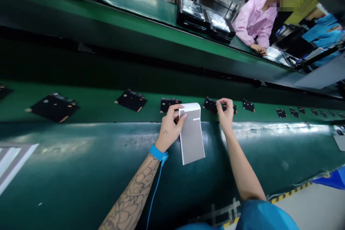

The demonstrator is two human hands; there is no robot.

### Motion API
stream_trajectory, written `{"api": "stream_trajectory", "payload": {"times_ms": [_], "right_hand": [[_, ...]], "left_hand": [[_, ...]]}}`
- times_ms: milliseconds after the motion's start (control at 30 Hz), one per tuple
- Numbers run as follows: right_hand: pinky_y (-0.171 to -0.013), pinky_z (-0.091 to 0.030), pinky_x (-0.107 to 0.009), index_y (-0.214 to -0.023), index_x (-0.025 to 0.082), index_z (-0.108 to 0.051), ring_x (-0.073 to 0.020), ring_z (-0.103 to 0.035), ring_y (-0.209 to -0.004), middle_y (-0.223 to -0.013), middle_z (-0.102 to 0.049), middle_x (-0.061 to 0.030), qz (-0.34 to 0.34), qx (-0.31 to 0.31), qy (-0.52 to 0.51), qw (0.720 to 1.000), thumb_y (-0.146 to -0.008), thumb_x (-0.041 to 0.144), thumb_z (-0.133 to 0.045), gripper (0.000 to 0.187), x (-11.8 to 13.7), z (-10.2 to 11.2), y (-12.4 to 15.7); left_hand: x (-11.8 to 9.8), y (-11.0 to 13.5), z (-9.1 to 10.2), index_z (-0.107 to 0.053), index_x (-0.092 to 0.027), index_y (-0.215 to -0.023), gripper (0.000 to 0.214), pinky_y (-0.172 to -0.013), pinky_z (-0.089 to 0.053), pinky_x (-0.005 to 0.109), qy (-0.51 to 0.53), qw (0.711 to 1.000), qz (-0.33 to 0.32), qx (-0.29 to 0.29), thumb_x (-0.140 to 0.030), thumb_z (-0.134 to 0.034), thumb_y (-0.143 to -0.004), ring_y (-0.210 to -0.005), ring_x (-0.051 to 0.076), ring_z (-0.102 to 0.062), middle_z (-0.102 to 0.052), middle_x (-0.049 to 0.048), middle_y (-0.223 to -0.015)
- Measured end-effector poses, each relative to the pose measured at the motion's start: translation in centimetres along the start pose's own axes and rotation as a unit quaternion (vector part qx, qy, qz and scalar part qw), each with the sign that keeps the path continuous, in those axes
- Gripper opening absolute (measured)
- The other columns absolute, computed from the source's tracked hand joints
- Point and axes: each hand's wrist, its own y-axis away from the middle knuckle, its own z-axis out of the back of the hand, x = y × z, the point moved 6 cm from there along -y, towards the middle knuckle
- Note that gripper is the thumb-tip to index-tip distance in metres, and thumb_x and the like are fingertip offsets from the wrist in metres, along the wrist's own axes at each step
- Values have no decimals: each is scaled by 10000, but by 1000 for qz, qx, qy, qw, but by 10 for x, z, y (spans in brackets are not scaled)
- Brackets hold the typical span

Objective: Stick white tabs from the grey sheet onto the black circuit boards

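My left hand [169, 127] grips a grey sheet with white edges [192, 138] by its upper left side, thumb in front. The sheet's top curls over, and a short white strip shows near its upper right. A blue wrist strap [158, 152] with a cord is on my left wrist. My right hand [226, 113] is held in a pinch to the right of the sheet, over a flat black board [209, 104] that it partly hides. Whatever may be between those fingertips is too small to make out. Another black board [165, 105] lies partly hidden behind my left hand and the sheet.
More black boards [131, 100] lie along the green belt [97, 106] to both sides. Striped sheets [16, 158] rest at the left of the bench. Across a raised green ledge [151, 30], a person in pink [256, 18] sits near black trays [192, 10] holding shiny wrapped items.
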Motion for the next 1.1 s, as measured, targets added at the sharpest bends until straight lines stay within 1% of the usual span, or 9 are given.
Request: {"api": "stream_trajectory", "payload": {"times_ms": [67, 133, 200, 267, 467, 700, 933, 1033, 1100], "right_hand": [[-1014, -479, -464, -1071, 287, -708, -276, -632, -1091, -1112, -680, -74, 80, 101, -29, 991, -1045, 495, -607, 233, 41, -15, 16], [-1023, -462, -492, -1088, 327, -763, -291, -639, -1106, -1116, -686, -64, 129, 162, -30, 978, -1032, 474, -662, 187, 72, -30, 32], [-1015, -441, -511, -1109, 352, -790, -297, -639, -1094, -1111, -682, -59, 144, 169, -27, 975, -1023, 453, -692, 166, 88, -40, 42], [-1011, -428, -519, -1103, 358, -800, -295, -640, -1085, -1098, -683, -56, 146, 161, -28, 976, -1028, 430, -695, 149, 94, -47, 47], [-972, -420, -506, -1036, 329, -785, -283, -649, -1060, -1056, -699, -45, 150, 156, -17, 976, -1022, 393, -708, 101, 97, -54, 47], [-984, -396, -488, -1034, 294, -730, -272, -645, -1102, -1106, -683, -37, 126, 201, -14, 971, -1038, 380, -675, 102, 95, -57, 44], [-992, -419, -492, -1060, 295, -674, -267, -638, -1101, -1122, -666, -55, 117, 215, -44, 969, -1079, 386, -593, 124, 106, -58, 58], [-992, -465, -465, -1054, 289, -664, -249, -644, -1084, -1112, -658, -59, 89, 204, -101, 970, -1086, 451, -578, 186, 86, -43, 43], [-966, -501, -433, -1066, 279, -663, -247, -641, -1095, -1152, -654, -77, 50, 162, -105, 980, -1079, 530, -559, 272, 48, -25, 18]], "left_hand": [[-3, 0, -4, -542, -235, -1273, 248, -622, -416, 290, -1, 1000, 0, 6, -299, -633, -1051, -619, 168, -602, -701, -29, -749], [-5, 0, -5, -538, -232, -1267, 243, -612, -395, 287, -4, 1000, -1, 8, -286, -633, -1050, -592, 160, -576, -691, -40, -727], [-7, 1, -6, -538, -230, -1267, 244, -607, -389, 284, -8, 1000, -3, 10, -265, -631, -1045, -584, 156, -573, -695, -41, -731], [-9, 1, -7, -542, -227, -1272, 251, -600, -388, 280, -11, 1000, -8, 12, -233, -624, -1036, -585, 157, -582, -683, -44, -725], [-11, -1, -7, -557, -222, -1257, 244, -616, -403, 279, -28, 999, -21, 14, -180, -594, -1020, -601, 154, -591, -700, -25, -811], [-11, 0, -8, -554, -234, -1204, 170, -626, -363, 266, -29, 999, -32, 27, -184, -562, -1042, -593, 150, -554, -643, -56, -738], [-6, 1, -6, -530, -241, -1200, 153, -618, -345, 283, -41, 999, -15, 11, -211, -562, -1053, -569, 157, -510, -604, -56, -718], [-4, 0, -4, -528, -245, -1197, 156, -623, -366, 295, -38, 999, -5, 10, -246, -586, -1053, -576, 162, -514, -640, -43, -738], [-3, 0, -3, -532, -248, -1204, 172, -627, -386, 301, -32, 999, 1, 9, -267, -602, -1049, -602, 172, -548, -670, -27, -769]]}}
